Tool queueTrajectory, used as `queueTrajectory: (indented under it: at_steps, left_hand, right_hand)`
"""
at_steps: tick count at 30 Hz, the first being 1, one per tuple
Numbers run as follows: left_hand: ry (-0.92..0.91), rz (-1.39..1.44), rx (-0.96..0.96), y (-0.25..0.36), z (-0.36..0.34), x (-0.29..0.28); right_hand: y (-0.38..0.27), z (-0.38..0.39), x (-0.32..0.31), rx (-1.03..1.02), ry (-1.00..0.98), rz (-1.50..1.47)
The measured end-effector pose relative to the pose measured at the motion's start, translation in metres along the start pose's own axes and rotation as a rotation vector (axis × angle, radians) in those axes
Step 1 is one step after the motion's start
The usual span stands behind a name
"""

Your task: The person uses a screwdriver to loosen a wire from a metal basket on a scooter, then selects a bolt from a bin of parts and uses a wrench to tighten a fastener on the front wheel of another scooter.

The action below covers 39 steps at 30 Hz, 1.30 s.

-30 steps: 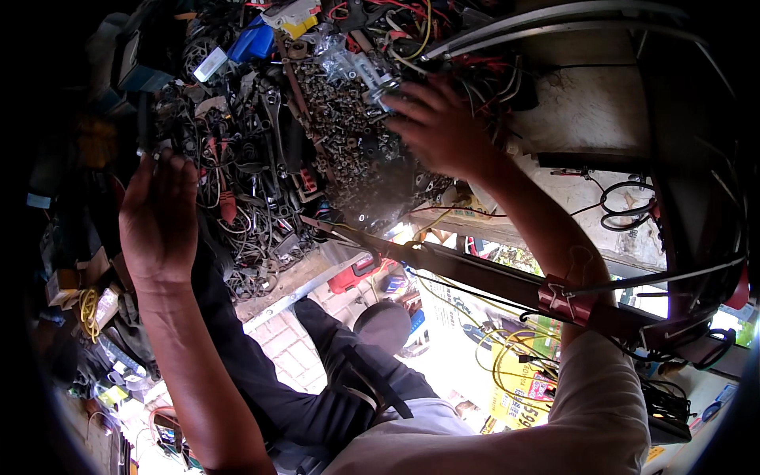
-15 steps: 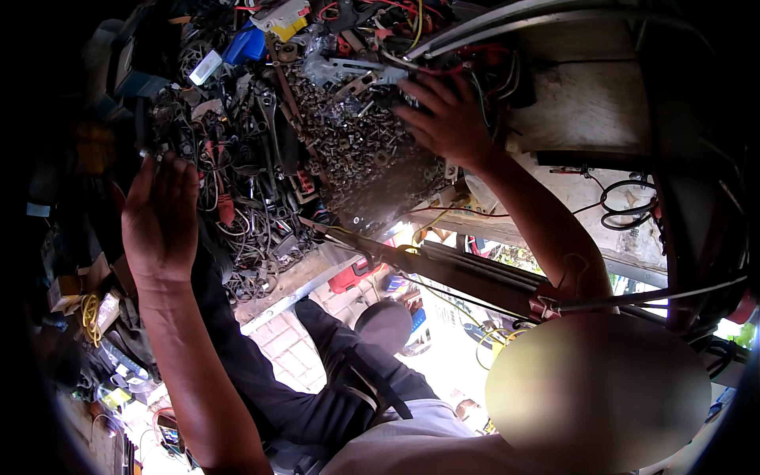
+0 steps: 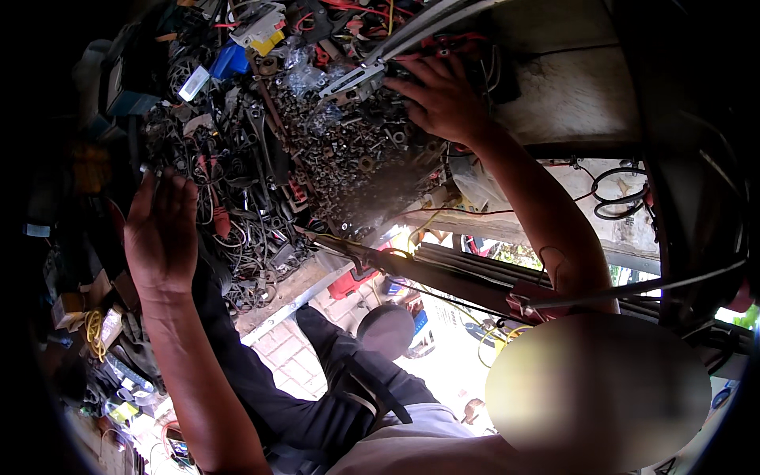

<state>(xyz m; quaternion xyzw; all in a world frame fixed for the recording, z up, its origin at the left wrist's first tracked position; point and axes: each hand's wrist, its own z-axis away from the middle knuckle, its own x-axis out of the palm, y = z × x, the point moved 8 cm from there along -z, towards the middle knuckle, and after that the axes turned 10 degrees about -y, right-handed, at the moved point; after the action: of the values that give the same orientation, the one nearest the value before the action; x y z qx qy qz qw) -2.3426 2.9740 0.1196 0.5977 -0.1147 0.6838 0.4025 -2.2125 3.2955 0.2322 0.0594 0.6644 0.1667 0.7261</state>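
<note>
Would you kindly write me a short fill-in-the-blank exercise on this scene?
The hand nearer the slotted metal strip is the person's ____ one.
Across the picture, the loose nuts and bolts lie ____ that hand and the other hand.
The coiled cord at the picture's left is ____.

Missing words: right; between; yellow.

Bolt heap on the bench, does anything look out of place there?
Yes, a slotted metal strip lies slanted near the right hand, with crumpled clear plastic beside it; both look odd among small, loose nuts and bolts.
</note>
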Motion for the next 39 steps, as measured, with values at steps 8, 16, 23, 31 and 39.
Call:
queueTrajectory:
  at_steps: [8,16,23,31,39]
  left_hand:
    - [-0.034,0.019,-0.021,-0.003,-0.003,0.009]
    - [-0.082,0.008,-0.020,0.008,-0.004,0.005]
    - [-0.096,0.010,-0.007,0.012,-0.002,0.006]
    - [-0.016,-0.026,-0.015,0.003,-0.008,0.012]
    - [-0.042,-0.044,-0.043,-0.017,-0.005,0.020]
  right_hand:
    - [-0.021,0.010,-0.015,-0.059,-0.076,-0.071]
    - [-0.054,0.117,-0.004,0.417,0.338,-0.599]
    - [-0.062,0.117,0.066,0.470,0.122,-0.319]
    - [-0.037,0.083,0.068,0.458,0.210,-0.013]
    - [-0.030,0.061,0.053,0.642,0.305,-0.103]
